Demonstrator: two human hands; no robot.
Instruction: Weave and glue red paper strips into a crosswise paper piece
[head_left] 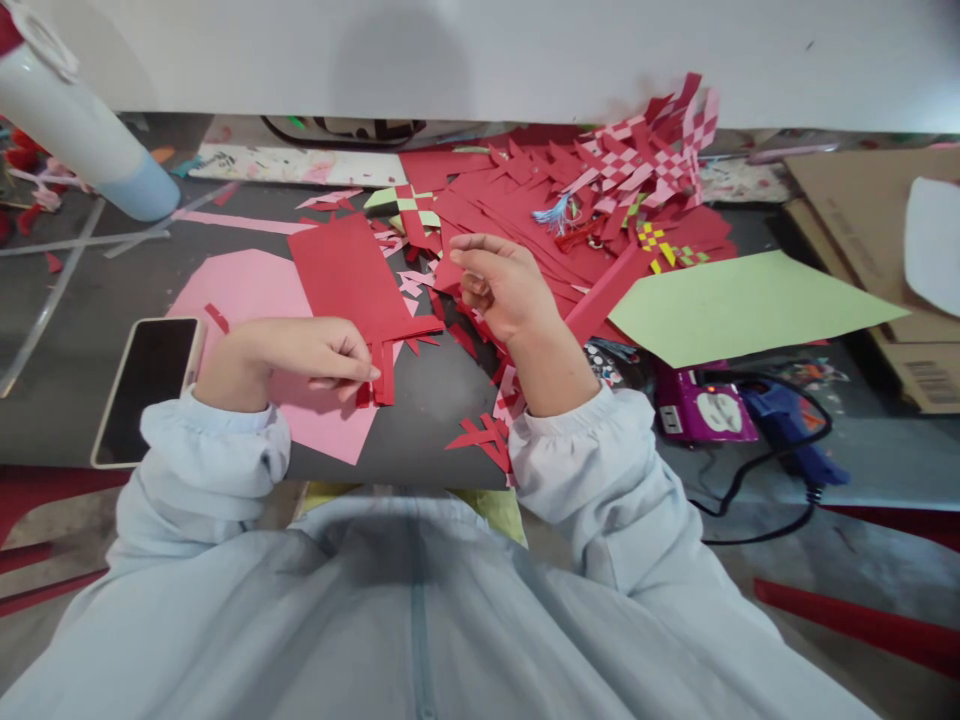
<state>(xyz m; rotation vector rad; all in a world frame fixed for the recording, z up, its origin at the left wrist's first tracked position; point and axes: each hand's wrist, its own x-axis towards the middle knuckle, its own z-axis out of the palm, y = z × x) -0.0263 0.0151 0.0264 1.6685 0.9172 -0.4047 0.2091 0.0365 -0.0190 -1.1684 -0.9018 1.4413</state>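
Note:
My left hand [319, 352] is closed, thumb and fingers pinching crossed red paper strips [384, 365] at the table's front. Beneath those strips lie a red paper rectangle [341, 270] and a large pink paper sheet [240, 290]. My right hand [506, 285] hovers over the heap's near side, its fingers loosely curled and apart, with nothing visible in them. Behind it spreads a pile of red paper pieces [487, 215], with woven pink-and-red checkered pieces [619, 165] on top. Several loose red strips [480, 438] lie by my right sleeve.
At left are a phone [146, 390] and a white-and-blue bottle [97, 130]. A light green paper sheet [750, 305] lies at right, above a purple box [705, 405] and a blue glue gun [795, 430] with a black cord. Cardboard [870, 230] stands far right.

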